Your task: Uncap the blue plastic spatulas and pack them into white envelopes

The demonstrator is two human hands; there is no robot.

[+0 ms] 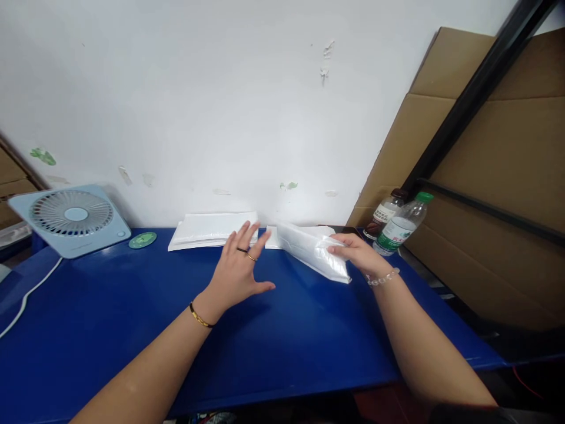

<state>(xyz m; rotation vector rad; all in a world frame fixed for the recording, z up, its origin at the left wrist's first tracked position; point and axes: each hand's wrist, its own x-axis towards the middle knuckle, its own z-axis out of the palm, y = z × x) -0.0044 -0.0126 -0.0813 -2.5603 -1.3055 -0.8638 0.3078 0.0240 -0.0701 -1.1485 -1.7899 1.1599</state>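
My right hand (355,253) grips the right end of a white padded envelope (311,250), which is tilted above the blue table (282,341). My left hand (241,268) hovers left of that envelope with its fingers spread and nothing in it. Behind my left hand, a small stack of white envelopes (212,229) lies against the wall. Another white item (272,237) lies flat at the back, partly covered by the held envelope.
A light blue fan (75,218) with a white cable and a green round disc (142,240) are at the left. Two bottles, one brown-capped (383,218) and one green-capped (401,229), stand at the back right beside cardboard (498,206) and a dark metal frame (468,106).
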